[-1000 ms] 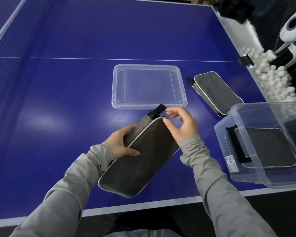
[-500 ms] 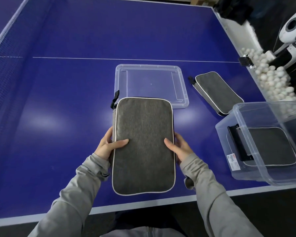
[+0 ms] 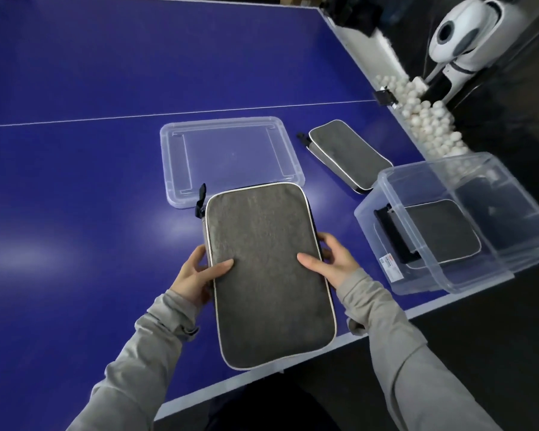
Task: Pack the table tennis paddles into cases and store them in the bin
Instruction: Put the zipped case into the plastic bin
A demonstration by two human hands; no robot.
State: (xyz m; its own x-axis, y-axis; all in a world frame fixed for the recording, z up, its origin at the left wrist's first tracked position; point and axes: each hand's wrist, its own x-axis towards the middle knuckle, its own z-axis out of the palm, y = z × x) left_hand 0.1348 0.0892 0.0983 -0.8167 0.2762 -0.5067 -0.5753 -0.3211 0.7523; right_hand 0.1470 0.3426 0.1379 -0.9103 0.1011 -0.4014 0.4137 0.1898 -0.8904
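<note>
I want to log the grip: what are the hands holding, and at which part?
Both hands hold the grey case by its long sides: left hand, right hand, thumbs on top.

Small white label (image 3: 391, 268) on clear bin (image 3: 417, 169), print illegible.

On the desk (image 3: 75, 181), the lid (image 3: 227, 157) lies behind the held case (image 3: 268, 275). A second case (image 3: 349, 154) lies right of the lid. The bin (image 3: 448, 275) sits at the near right edge, a third case (image 3: 439, 234) inside it. Balls (image 3: 423, 119) lie behind the bin.
</note>
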